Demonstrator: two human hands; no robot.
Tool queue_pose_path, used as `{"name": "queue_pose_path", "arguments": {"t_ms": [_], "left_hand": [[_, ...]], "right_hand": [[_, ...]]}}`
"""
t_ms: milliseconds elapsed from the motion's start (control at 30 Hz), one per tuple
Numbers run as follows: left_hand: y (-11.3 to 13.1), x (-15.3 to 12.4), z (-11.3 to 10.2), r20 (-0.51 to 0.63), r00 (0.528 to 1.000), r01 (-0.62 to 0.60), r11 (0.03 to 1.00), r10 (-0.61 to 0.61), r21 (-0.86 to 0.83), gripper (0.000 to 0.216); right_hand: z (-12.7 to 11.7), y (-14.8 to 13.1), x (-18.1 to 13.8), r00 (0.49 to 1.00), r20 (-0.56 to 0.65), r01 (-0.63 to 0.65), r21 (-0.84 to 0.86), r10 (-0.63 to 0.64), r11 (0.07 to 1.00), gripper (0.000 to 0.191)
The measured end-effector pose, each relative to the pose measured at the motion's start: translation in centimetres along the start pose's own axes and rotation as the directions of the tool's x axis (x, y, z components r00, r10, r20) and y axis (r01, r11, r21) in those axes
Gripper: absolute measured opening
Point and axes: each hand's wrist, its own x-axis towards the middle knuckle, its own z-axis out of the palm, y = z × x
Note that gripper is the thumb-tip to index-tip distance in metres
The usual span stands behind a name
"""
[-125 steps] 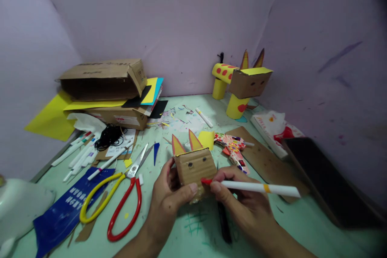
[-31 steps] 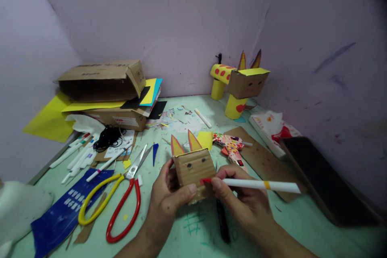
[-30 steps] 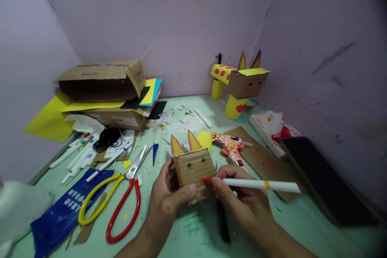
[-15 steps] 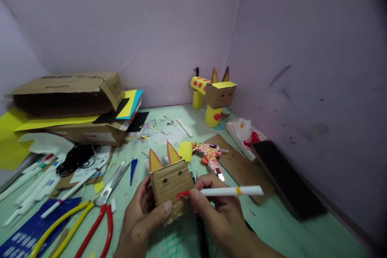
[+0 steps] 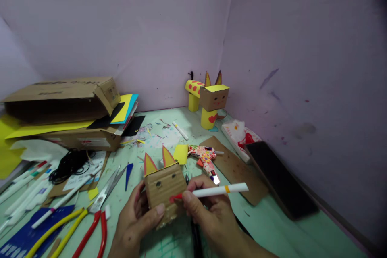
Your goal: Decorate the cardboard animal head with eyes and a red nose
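My left hand grips a small cardboard box head by its left side and lower edge. Two pointed yellow ears with red edges stand on its top, and two dark eyes mark its front. Between the fingers of my right hand is a white marker with a yellow band. Its red tip meets the front of the box, at a small red mark below the eyes. Behind, a finished-looking cardboard and paper animal stands with yellow legs, red spots and a drawn face.
A patterned glue gun lies on brown cardboard, beside a dark phone. At left are red-handled scissors, a yellow-handled tool, several white markers, black cord and an open cardboard box.
The whole view has shifted slightly, so things appear further left. Both hands keep their holds, and the marker tip stays at the red mark on the box.
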Motion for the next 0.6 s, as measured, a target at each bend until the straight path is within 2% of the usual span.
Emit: {"name": "queue_pose_path", "arguments": {"t_ms": [133, 267, 400, 600], "left_hand": [[0.02, 0.28, -0.07, 0.004, 1.0, -0.001, 1.0, 0.001, -0.008, 0.093], [-0.08, 0.6, -0.19, 0.028, 0.999, 0.019, 0.999, -0.018, -0.038, 0.098], [-0.11, 0.54, -0.2, 0.111, 0.994, 0.006, 0.995, 0.005, -0.1, 0.094], [0.14, 0.2, 0.0, 0.112, 0.993, -0.033, 0.992, 0.047, -0.122, 0.082]], "right_hand": [[0.07, -0.36, -0.02, 1.0, 0.012, 0.001, -0.041, -0.001, 0.999, 0.024], [-0.12, -0.55, 0.03, 0.998, 0.015, 0.056, -0.038, -0.056, 0.998, 0.023], [-0.53, -0.4, -0.06, 0.996, 0.019, 0.083, -0.057, -0.082, 0.995, 0.021], [-0.57, -0.14, -0.14, 0.989, 0.033, 0.151, -0.152, -0.147, 0.977, 0.02]]}}
